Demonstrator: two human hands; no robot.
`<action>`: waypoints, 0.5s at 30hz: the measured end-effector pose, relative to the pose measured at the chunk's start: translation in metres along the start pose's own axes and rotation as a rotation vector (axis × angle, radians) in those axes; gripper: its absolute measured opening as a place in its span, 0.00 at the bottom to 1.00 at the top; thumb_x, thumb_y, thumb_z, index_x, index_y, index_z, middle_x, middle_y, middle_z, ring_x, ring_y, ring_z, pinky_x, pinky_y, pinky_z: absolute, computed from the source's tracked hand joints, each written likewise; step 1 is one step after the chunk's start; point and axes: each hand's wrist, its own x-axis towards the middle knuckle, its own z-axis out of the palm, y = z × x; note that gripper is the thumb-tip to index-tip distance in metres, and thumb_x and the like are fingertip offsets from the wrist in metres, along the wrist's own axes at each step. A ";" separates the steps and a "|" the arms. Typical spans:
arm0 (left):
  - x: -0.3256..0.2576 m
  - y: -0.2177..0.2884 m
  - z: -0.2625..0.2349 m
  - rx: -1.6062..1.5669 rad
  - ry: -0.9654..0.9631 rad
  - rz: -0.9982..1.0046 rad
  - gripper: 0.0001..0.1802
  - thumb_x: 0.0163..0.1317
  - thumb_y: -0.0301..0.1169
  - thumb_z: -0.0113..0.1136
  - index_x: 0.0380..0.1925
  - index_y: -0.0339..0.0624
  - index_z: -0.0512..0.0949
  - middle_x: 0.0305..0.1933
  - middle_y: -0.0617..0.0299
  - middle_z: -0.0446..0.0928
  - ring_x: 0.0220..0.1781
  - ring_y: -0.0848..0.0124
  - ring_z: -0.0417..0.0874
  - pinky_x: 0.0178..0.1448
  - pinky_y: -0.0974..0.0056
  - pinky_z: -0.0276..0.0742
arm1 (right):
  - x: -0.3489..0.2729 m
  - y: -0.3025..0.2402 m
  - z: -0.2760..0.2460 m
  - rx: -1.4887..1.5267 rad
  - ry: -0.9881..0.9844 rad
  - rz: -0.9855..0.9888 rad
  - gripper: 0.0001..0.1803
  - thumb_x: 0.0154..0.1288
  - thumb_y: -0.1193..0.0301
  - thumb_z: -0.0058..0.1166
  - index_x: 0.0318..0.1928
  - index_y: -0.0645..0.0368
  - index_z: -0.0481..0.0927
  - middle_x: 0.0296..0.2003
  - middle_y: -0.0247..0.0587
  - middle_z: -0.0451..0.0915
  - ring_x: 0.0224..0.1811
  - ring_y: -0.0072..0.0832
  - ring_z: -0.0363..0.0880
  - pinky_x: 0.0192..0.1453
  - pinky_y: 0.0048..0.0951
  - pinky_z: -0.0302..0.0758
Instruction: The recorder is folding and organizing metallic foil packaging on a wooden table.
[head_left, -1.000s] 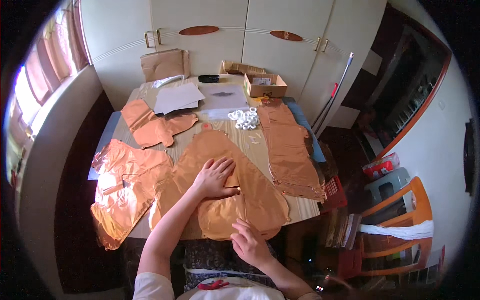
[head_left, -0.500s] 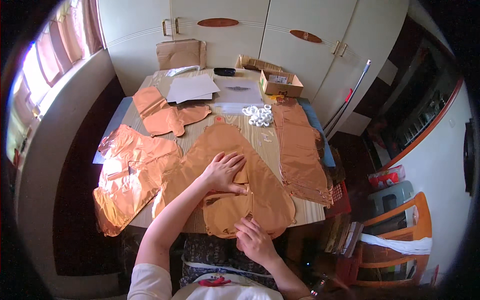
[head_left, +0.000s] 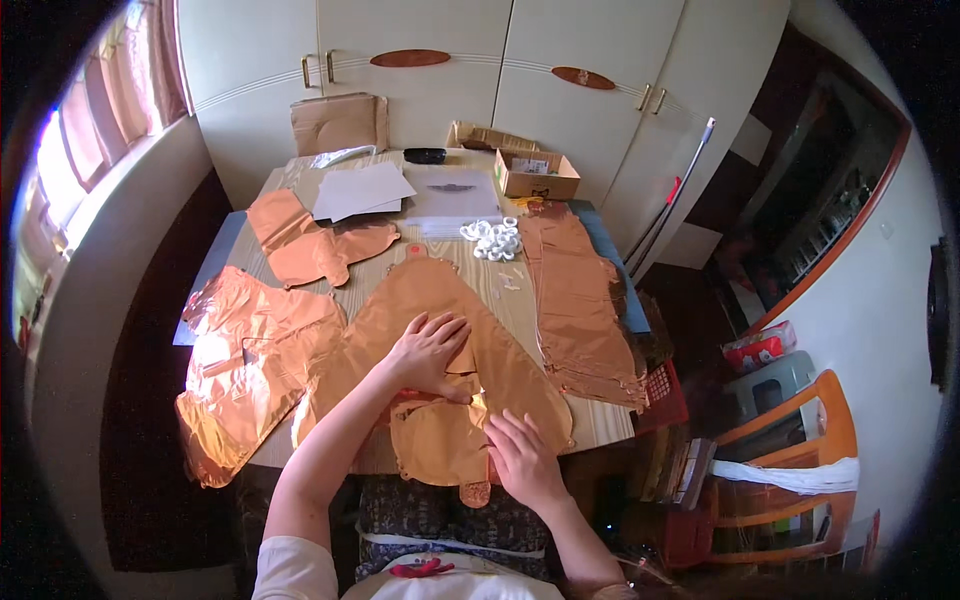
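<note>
The large copper-coloured foil sheet (head_left: 425, 290), broad and rounded in outline, lies at the near middle of the pale wood-grain table (head_left: 612, 424), directly beneath both hands. The left hand (head_left: 428, 352) rests palm down on it, fingers slightly apart and thumb extended to the near right; this placement appears to brace the thin foil against sliding. The right hand (head_left: 524, 458) is at the near-right part of the sheet, fingers close together, its fingertips beside a raised crease; whether they pinch the foil cannot be determined. The opposed positions likely let one hand steady the material while the other works it. A rounded foil tab (head_left: 475, 495) projects past the near table edge, where it has no support. Clearance on the left is minimal: a crumpled, shiny copper foil piece (head_left: 265, 345) adjoins the sheet. On the right, a narrow strip of bare tabletop separates the sheet from a long stack of flat copper foil pieces (head_left: 580, 310). On the far side, a pile of small white rings (head_left: 491, 241) stands apart from the sheet, limiting room toward the far right.
</note>
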 end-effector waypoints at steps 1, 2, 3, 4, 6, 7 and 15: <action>0.000 0.001 -0.001 -0.004 0.008 -0.003 0.69 0.34 0.76 0.60 0.69 0.35 0.58 0.72 0.50 0.59 0.76 0.57 0.55 0.76 0.46 0.46 | 0.002 0.004 0.001 -0.067 -0.031 0.015 0.25 0.63 0.66 0.59 0.58 0.59 0.73 0.59 0.45 0.72 0.65 0.41 0.68 0.69 0.48 0.62; -0.001 0.000 0.000 -0.006 0.009 0.003 0.69 0.34 0.76 0.60 0.69 0.34 0.59 0.72 0.50 0.59 0.76 0.57 0.55 0.76 0.46 0.46 | 0.002 0.009 0.005 -0.060 -0.068 0.009 0.26 0.63 0.63 0.58 0.60 0.60 0.73 0.61 0.46 0.71 0.67 0.41 0.66 0.71 0.47 0.61; -0.002 -0.001 0.001 -0.008 0.010 0.008 0.69 0.34 0.76 0.60 0.69 0.34 0.59 0.72 0.50 0.60 0.75 0.57 0.55 0.76 0.46 0.46 | 0.002 0.011 0.007 -0.060 -0.088 0.002 0.26 0.64 0.62 0.58 0.59 0.60 0.73 0.61 0.46 0.71 0.67 0.41 0.66 0.71 0.48 0.60; -0.001 -0.002 0.001 -0.009 0.011 0.013 0.69 0.34 0.77 0.60 0.68 0.34 0.59 0.72 0.50 0.60 0.75 0.57 0.55 0.76 0.46 0.47 | 0.002 0.012 0.008 -0.060 -0.108 -0.006 0.26 0.64 0.61 0.57 0.59 0.60 0.73 0.62 0.46 0.70 0.68 0.41 0.65 0.71 0.48 0.60; -0.001 -0.004 0.003 0.001 0.017 0.021 0.70 0.33 0.77 0.59 0.68 0.34 0.59 0.71 0.50 0.60 0.75 0.57 0.55 0.76 0.45 0.47 | 0.000 0.013 0.008 -0.065 -0.160 -0.002 0.27 0.65 0.57 0.55 0.60 0.60 0.73 0.64 0.46 0.68 0.69 0.41 0.63 0.71 0.49 0.59; -0.001 -0.004 0.004 0.006 0.020 0.023 0.70 0.33 0.77 0.59 0.68 0.34 0.59 0.71 0.50 0.60 0.75 0.57 0.55 0.76 0.45 0.47 | 0.001 0.013 0.006 -0.076 -0.161 -0.007 0.27 0.66 0.57 0.55 0.60 0.59 0.73 0.64 0.46 0.68 0.69 0.41 0.63 0.71 0.49 0.59; 0.000 -0.002 0.003 0.018 -0.008 0.001 0.71 0.32 0.80 0.57 0.69 0.37 0.59 0.73 0.53 0.59 0.76 0.58 0.54 0.76 0.45 0.47 | 0.002 0.011 0.003 -0.143 -0.196 -0.030 0.27 0.67 0.53 0.51 0.62 0.52 0.73 0.66 0.41 0.68 0.70 0.40 0.62 0.71 0.49 0.58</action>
